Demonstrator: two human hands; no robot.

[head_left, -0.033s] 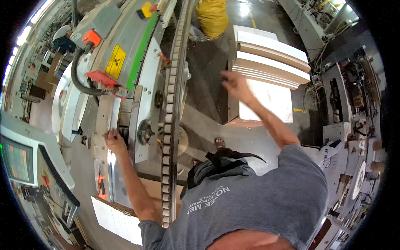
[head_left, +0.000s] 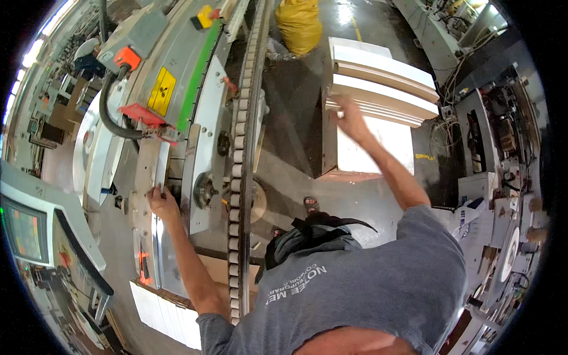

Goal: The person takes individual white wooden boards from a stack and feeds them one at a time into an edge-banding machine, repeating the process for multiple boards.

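Observation:
My left hand (head_left: 164, 204) rests at the metal guide rail (head_left: 161, 168) of a long grey machine with a green strip. Its fingers are bent and drawn together at the rail's edge; whatever they hold, if anything, is too small to make out. Motion blurs my right hand (head_left: 350, 121), which is over the left side of a stack of white-faced panels (head_left: 384, 97) with brown edges. Its fingers look curled, and no panel is visibly lifted in it. Below the panels is a large white-topped block (head_left: 378, 148).
A roller track (head_left: 238, 171) runs between me and the machine. At the far end stands a yellow sack (head_left: 299, 26). A control panel with a screen (head_left: 25, 228) is on the left. White strips (head_left: 168, 313) lie at lower left, and machinery with loose cables (head_left: 447, 133) lines the right.
My right hand has shifted a little to the right, farther over the stacked panels. My left hand stays at the rail almost unmoved.

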